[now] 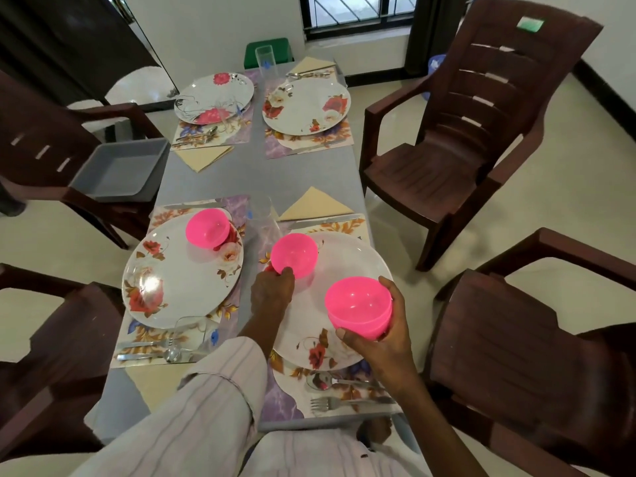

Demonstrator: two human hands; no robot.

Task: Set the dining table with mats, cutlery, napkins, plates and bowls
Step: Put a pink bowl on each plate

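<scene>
Fingers (286, 271) of the left hand (272, 294) curl over the near rim of a small pink plastic bowl (294, 253) and pinch it at the left edge of the near-right white floral plate (347, 266). Whether the bowl touches the plate cannot be told. The right hand (378, 346) wraps thumb and fingers round a nested stack of pink plastic bowls (358, 306), held above the same plate. Another pink bowl (206, 227) sits on the near-left floral plate (172, 284). A steel fork (330, 404) and spoon (318, 380) lie on the purple flowered mat (285, 397) nearest the person. A cream folded napkin (315, 204) lies beyond on the grey table (261, 173).
</scene>
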